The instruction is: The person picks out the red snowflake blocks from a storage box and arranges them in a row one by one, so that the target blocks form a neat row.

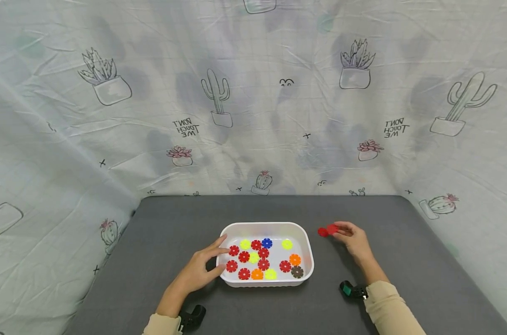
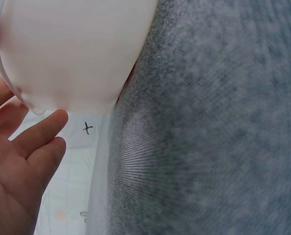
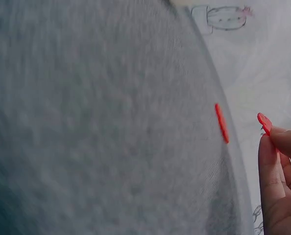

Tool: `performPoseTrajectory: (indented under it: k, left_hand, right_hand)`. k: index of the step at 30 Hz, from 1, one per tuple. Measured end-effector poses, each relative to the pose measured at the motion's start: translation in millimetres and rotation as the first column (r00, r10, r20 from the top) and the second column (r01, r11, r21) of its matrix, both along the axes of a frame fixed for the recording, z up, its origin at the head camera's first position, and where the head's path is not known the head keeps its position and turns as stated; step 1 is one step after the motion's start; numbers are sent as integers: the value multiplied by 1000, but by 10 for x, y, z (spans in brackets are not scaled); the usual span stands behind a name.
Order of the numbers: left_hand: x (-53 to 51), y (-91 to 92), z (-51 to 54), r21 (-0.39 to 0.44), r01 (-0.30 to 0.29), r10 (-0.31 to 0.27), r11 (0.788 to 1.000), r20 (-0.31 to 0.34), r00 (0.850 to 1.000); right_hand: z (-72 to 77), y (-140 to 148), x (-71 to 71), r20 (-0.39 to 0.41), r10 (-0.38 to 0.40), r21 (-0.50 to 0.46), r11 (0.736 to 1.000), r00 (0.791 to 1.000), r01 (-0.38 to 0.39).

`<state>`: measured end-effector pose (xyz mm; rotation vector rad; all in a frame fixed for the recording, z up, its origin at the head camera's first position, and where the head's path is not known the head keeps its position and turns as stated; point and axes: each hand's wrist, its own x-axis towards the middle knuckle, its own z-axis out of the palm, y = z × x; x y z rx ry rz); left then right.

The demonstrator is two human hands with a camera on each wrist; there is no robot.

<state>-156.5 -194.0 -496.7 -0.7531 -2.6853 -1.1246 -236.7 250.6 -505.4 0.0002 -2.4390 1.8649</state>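
A white plastic tray (image 1: 265, 282) stands on the grey table, with loose snowflake discs in red, yellow-green, orange, blue and brown inside. My left hand (image 1: 199, 270) rests at the tray's left end, thumb and index finger reaching over the rim. The left wrist view shows two more straight fingers (image 2: 45, 132) beside the outer wall. Right of the tray, my right hand (image 1: 353, 241) pinches a red snowflake disc (image 1: 332, 229) between thumb and fingertips, raised above the table. A second red disc (image 3: 221, 123) lies flat on the tabletop, just left of the held one in the head view.
The grey tabletop (image 1: 178, 214) reaches back to a pale curtain (image 1: 253, 111) printed with cactus drawings. Black wrist devices (image 1: 350, 289) sit below both wrists, and beige sleeves (image 1: 393, 307) cover the forearms.
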Motion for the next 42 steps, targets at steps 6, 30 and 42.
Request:
performPoseTrajectory:
  k: [6, 30, 42]
  left_hand:
    - [4, 12, 3, -2, -5, 5, 1000, -4, 1000]
    - [37, 25, -27, 1, -17, 17, 1000, 9, 1000]
    - [39, 22, -20, 1, -7, 7, 1000, -25, 1000]
  right_hand:
    - [-51, 60, -82, 19, -34, 73, 997, 999, 32]
    - [-149, 117, -158, -65, -17, 465, 884, 998, 46]
    - [-10, 13, -91, -82, 33, 406, 914, 996, 3]
